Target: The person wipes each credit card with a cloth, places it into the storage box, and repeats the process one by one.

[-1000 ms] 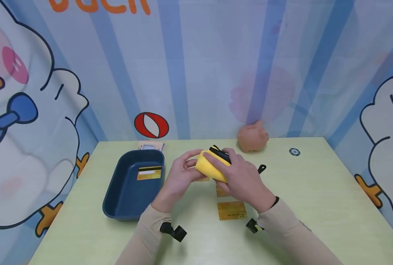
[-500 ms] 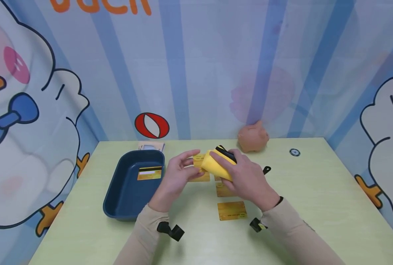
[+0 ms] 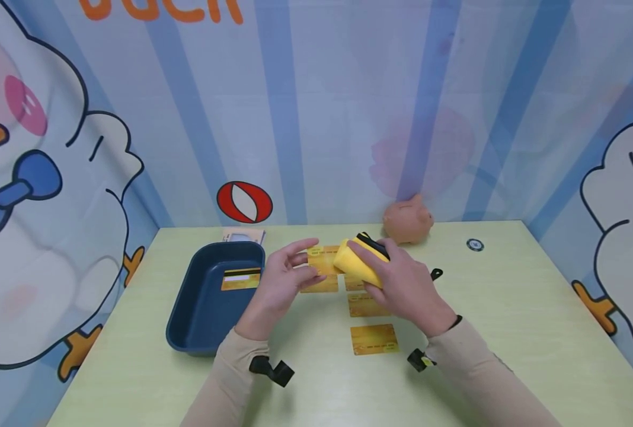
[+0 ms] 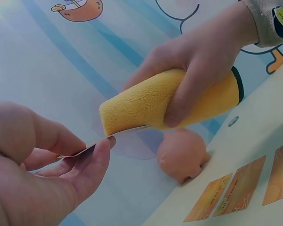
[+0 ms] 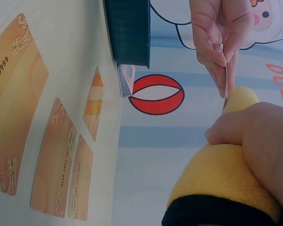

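Observation:
My left hand (image 3: 283,280) pinches a gold bank card (image 3: 322,259) by its left end, between thumb and fingers, above the table. My right hand (image 3: 408,286) grips a fuzzy yellow cloth (image 4: 137,101) with black edging, bunched into a roll. The cloth's end touches the card's right part and covers some of it. In the right wrist view the held card (image 5: 225,87) appears nearly edge-on. Several more gold cards (image 3: 374,339) lie on the table below the hands, partly hidden by them.
A dark blue bin (image 3: 215,323) stands at left, with a gold card (image 3: 240,279) inside, striped side up. Behind it lies a pale paper item (image 3: 244,235). A pink piggy bank (image 3: 407,220) stands at the back, with a round chip (image 3: 475,245) to its right.
My right hand has slid the cloth rightward along the card, uncovering more of its left part. My left hand has shifted slightly left and still pinches the card.

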Demonstrator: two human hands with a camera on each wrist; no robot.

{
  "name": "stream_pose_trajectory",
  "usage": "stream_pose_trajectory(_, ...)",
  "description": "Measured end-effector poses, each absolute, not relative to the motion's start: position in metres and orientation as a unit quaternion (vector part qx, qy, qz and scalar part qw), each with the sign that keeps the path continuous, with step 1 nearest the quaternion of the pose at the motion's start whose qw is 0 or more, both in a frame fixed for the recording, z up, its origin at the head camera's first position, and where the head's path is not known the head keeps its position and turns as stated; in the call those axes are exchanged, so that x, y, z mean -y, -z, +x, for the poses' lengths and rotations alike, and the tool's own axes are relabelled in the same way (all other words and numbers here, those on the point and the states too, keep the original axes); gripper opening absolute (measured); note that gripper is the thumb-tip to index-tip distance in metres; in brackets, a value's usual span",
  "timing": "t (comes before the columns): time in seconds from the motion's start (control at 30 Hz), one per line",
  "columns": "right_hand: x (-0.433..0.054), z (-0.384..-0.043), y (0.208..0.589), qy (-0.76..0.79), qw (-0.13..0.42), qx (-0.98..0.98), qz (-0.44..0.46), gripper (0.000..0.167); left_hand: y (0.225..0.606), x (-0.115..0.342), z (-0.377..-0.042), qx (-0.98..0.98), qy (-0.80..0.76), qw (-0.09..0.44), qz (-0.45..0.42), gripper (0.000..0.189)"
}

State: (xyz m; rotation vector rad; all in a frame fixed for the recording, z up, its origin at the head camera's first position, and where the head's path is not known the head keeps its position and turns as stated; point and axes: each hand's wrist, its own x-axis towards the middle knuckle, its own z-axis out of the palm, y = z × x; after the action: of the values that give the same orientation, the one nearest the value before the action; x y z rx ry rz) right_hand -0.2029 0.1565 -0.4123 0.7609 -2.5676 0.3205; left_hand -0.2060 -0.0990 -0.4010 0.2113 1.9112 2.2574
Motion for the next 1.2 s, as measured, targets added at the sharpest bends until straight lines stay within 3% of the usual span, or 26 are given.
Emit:
stream_pose_trajectory(0.83,-0.175,-0.208,0.414,-0.086,0.226,0.934,0.263,0.073,0.405,0.103,-0.207,-0.649,-0.753,0.089,0.06,0.057)
stream_pose_trajectory(1.07,-0.178,-0.208,0.412,-0.105,0.215,0.938,0.251,0.074,0.409,0.104,-0.207,-0.671,-0.735,0.073,0.066,0.066)
stream_pose_trajectory(1.2,-0.181,-0.206,0.409,-0.127,0.221,0.934,0.25,0.074,0.414,0.102,-0.207,-0.694,-0.715,0.058,0.066,0.056)
